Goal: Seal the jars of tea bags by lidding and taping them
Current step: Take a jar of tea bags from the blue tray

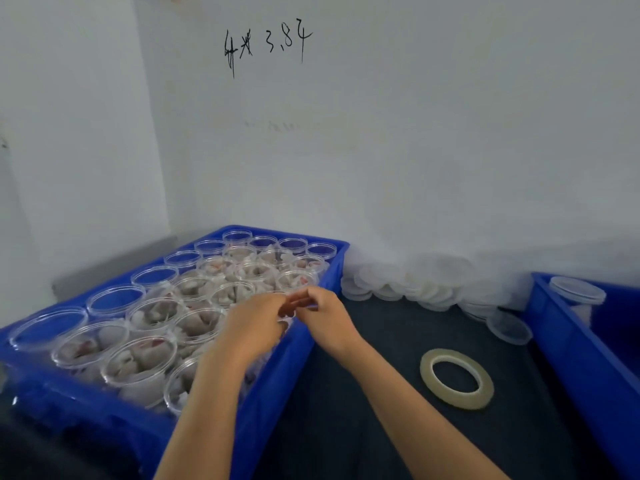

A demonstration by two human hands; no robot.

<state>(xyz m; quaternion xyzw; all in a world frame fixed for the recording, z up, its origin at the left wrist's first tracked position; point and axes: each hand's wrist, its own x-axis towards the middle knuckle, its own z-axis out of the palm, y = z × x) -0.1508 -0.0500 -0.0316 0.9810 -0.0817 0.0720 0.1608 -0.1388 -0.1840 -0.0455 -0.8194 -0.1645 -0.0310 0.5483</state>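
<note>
Above the near right edge of the left blue crate, the left hand and the right hand meet with fingertips together. Both hands have curled fingers that appear to pinch something small between them; motion blur hides what it is, so whether either hand actually grips anything cannot be told. The crate holds rows of open clear jars. Most of them contain tea bags; the row along the far left side looks empty. No jar in this crate carries a lid.

The lids lie in a loose pile on the dark table, against the wall and between the two crates. The roll of clear tape lies flat on the table, well apart from both hands. A second blue crate on the right holds one lidded jar.

Judgement: sealing work is at an early stage, and the hands are probably adjusting contents at a jar mouth. The next move calls for a lid from the pile, pressed squarely onto a filled jar, followed by the tape.
</note>
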